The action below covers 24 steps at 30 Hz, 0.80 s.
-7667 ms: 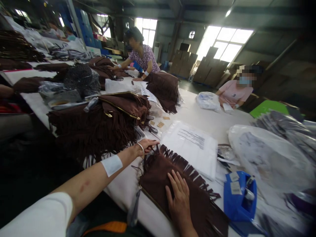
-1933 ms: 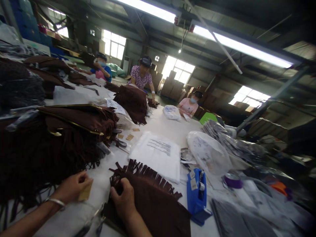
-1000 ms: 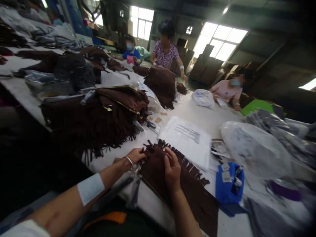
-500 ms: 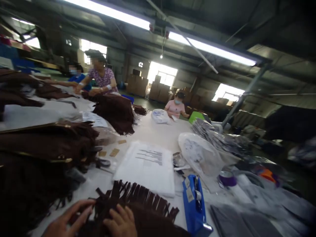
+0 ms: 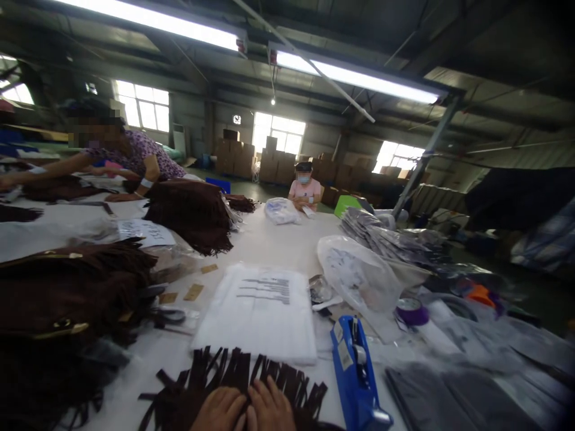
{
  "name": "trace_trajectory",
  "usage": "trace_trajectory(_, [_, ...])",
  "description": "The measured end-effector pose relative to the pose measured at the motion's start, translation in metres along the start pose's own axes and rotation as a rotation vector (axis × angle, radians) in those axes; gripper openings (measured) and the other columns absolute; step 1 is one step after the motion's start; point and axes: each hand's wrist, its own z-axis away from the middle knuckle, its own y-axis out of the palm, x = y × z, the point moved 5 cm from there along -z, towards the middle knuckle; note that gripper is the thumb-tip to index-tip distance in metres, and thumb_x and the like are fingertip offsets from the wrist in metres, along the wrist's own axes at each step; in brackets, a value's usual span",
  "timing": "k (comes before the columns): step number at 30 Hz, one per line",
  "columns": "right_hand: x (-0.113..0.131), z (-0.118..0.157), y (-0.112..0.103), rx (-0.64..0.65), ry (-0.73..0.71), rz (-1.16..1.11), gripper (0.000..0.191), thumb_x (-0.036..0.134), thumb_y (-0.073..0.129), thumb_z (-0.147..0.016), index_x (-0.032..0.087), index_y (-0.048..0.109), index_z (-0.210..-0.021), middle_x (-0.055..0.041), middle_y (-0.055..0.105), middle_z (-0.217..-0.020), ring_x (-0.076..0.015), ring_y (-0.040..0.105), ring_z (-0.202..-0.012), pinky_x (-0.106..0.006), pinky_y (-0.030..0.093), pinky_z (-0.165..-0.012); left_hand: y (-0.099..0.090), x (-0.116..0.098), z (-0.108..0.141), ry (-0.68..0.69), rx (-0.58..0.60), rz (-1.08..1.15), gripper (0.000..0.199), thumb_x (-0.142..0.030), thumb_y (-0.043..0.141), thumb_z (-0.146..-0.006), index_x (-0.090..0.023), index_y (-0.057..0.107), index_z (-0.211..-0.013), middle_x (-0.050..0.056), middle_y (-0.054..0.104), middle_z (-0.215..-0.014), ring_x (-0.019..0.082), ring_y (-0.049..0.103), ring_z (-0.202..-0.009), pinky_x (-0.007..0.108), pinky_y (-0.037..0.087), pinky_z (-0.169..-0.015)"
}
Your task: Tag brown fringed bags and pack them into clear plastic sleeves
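Note:
At the bottom centre lies a dark brown fringed piece of soft material (image 5: 309,413), its strips fanned out away from me. My left hand (image 5: 221,410) rests flat on it, fingers extended. Close beside it, my right hand (image 5: 271,406) lies on the same piece with fingers stretched forward. Neither hand grips anything that I can see. Just beyond the fringe sits a stack of white plastic bags (image 5: 265,323) with dark printed lines. A blue tape dispenser (image 5: 362,377) stands right of the brown piece.
Brown fringed bags with gold zips (image 5: 81,287) are heaped at left, with another brown pile (image 5: 188,212) behind. A clear bag (image 5: 354,269), purple tape roll (image 5: 412,312) and grey packets (image 5: 449,395) lie right. One co-worker (image 5: 148,155) leans in at left; another (image 5: 305,188) sits opposite.
My hands have moved right and together, now lying side by side on the fringed piece. The view has turned slightly. The co-worker at left leans further left over the table.

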Motion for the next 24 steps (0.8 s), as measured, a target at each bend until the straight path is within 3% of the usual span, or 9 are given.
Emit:
trace_trajectory(4, [0.016, -0.015, -0.034, 0.210, 0.038, 0.086, 0.042, 0.028, 0.031, -0.093, 0.026, 0.048, -0.131, 0.0023, 0.045, -0.139, -0.0201, 0.034, -0.132, -0.038, 0.030, -0.108, -0.023, -0.023, 0.013, -0.124, 0.091, 0.034, 0.023, -0.019, 0.044, -0.088, -0.020, 0.059, -0.105, 0.006, 0.064, -0.101, 0.021, 0.059, -0.098, 0.042, 0.049, -0.092])
trace_trajectory(10, [0.003, -0.045, -0.032, 0.335, 0.095, 0.086, 0.049, 0.029, 0.032, -0.092, 0.024, 0.032, -0.141, -0.0016, 0.029, -0.149, -0.0222, 0.019, -0.138, -0.045, 0.017, -0.111, -0.035, -0.045, 0.033, -0.125, 0.157, 0.113, 0.019, -0.023, 0.043, -0.091, -0.018, 0.058, -0.101, 0.007, 0.059, -0.097, 0.021, 0.054, -0.096, 0.043, 0.044, -0.092])
trace_trajectory(13, [0.004, -0.046, -0.048, 0.352, 0.110, 0.083, 0.045, 0.032, 0.031, -0.093, 0.022, 0.041, -0.136, -0.0056, 0.039, -0.144, -0.0244, 0.030, -0.134, -0.045, 0.025, -0.107, -0.039, -0.051, 0.044, -0.103, 0.128, 0.123, 0.020, -0.024, 0.044, -0.091, -0.018, 0.057, -0.104, 0.007, 0.058, -0.097, 0.021, 0.053, -0.096, 0.042, 0.044, -0.091])
trace_trajectory(15, [0.014, -0.034, -0.063, 0.339, 0.096, 0.075, 0.046, 0.036, 0.025, -0.095, 0.020, 0.048, -0.131, -0.0088, 0.047, -0.137, -0.0243, 0.041, -0.126, -0.042, 0.031, -0.104, -0.041, -0.053, 0.049, -0.107, 0.106, 0.121, 0.021, -0.024, 0.044, -0.091, -0.017, 0.057, -0.106, 0.007, 0.059, -0.097, 0.022, 0.053, -0.096, 0.042, 0.045, -0.091])
trace_trajectory(18, [0.044, 0.000, -0.071, 0.349, -0.013, 0.042, 0.049, 0.042, 0.017, -0.096, 0.025, 0.050, -0.128, -0.0039, 0.051, -0.134, -0.0179, 0.045, -0.123, -0.034, 0.032, -0.104, -0.044, -0.055, 0.053, -0.075, 0.064, 0.120, 0.022, -0.022, 0.044, -0.090, -0.016, 0.057, -0.108, 0.008, 0.060, -0.099, 0.022, 0.054, -0.097, 0.045, 0.045, -0.093])
trace_trajectory(21, [0.067, 0.036, -0.055, 0.420, -0.097, 0.019, 0.047, 0.038, 0.016, -0.097, 0.026, 0.052, -0.126, 0.0009, 0.050, -0.135, -0.0146, 0.039, -0.128, -0.031, 0.030, -0.106, -0.047, -0.057, 0.059, -0.007, -0.022, 0.136, 0.024, -0.017, 0.044, -0.089, -0.014, 0.057, -0.109, 0.009, 0.062, -0.101, 0.021, 0.055, -0.101, 0.045, 0.042, -0.099])
trace_trajectory(24, [0.069, 0.043, -0.035, 0.425, -0.076, 0.024, 0.047, 0.032, 0.016, -0.097, 0.022, 0.048, -0.130, -0.0008, 0.043, -0.141, -0.0177, 0.029, -0.135, -0.039, 0.025, -0.109, -0.047, -0.054, 0.063, -0.024, -0.048, 0.169, 0.026, -0.014, 0.044, -0.088, -0.014, 0.058, -0.110, 0.009, 0.063, -0.104, 0.020, 0.056, -0.104, 0.042, 0.044, -0.101])
